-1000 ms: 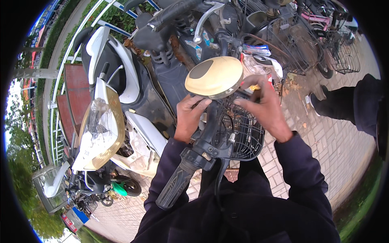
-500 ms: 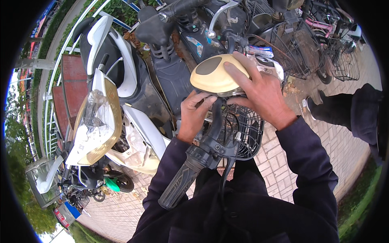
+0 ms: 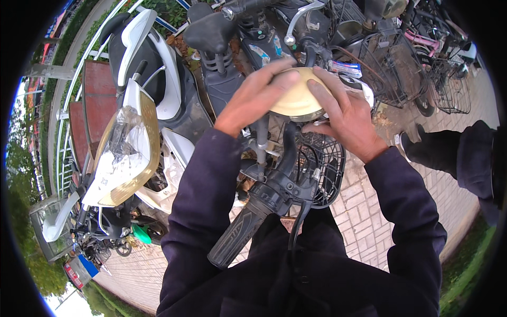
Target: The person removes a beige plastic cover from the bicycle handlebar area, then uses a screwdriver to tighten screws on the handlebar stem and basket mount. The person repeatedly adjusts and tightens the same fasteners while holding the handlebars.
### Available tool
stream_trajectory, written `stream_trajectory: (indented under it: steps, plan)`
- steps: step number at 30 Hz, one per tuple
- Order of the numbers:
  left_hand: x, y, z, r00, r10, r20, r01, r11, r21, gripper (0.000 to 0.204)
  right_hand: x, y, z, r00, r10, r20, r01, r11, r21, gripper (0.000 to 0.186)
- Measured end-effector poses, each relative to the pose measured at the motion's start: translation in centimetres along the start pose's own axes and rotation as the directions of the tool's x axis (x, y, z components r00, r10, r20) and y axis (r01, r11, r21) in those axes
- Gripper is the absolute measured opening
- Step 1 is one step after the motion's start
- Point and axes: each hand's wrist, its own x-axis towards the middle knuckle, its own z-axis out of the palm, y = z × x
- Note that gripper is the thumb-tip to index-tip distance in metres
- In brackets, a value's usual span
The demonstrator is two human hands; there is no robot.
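A cream-coloured rounded housing, like a bike's headlight unit (image 3: 303, 95), sits at the front of a black handlebar. My right hand (image 3: 351, 116) grips its right side, fingers spread over the top and thumb below the lower rim. Across its left and upper part lies my left hand (image 3: 256, 98), fingers stretched out and slightly blurred, covering much of the top. Nearer to me is the handlebar's black rubber grip (image 3: 237, 240), with a switch block and brake lever (image 3: 300, 224) beside it. Under the housing, cables run down by a black wire basket (image 3: 330, 169).
A white scooter with a clear headlight (image 3: 121, 153) stands close on the left. Ahead are a black saddle (image 3: 211, 31) and parked bikes with wire baskets (image 3: 393, 66). A person's dark-clothed leg (image 3: 438, 150) is at the right, on brick paving (image 3: 364, 211).
My left hand has moved up from below the housing onto its top left, covering the dark oval patch. The right hand keeps its hold. The view has shifted slightly.
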Motion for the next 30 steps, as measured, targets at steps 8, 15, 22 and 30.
stream_trajectory:
  steps: [8, 15, 22, 30]
  plan:
    - [-0.1, 0.4, 0.7, 0.994, 0.000, -0.107, 0.020, 0.983, 0.181, 0.054, 0.5, 0.4, 0.2, 0.995, -0.066, -0.073, 0.066, 0.998, -0.014, 0.099]
    - [0.5, 0.3, 1.0, 0.989, 0.133, -0.059, -0.113, 0.959, 0.260, 0.048, -1.0, 0.5, 1.9, 0.973, -0.033, -0.228, 0.042, 0.998, 0.038, 0.097]
    - [0.6, 0.4, 0.8, 0.986, 0.168, -0.020, -0.159, 0.959, 0.237, 0.045, -1.9, -0.2, 3.4, 0.947, -0.052, -0.317, 0.050, 0.999, -0.016, 0.085]
    - [-1.0, -0.7, -0.2, 0.975, 0.219, -0.047, -0.208, 0.962, 0.175, 0.048, -2.0, -0.9, 2.0, 0.997, 0.039, -0.068, -0.034, 0.997, 0.066, 0.086]
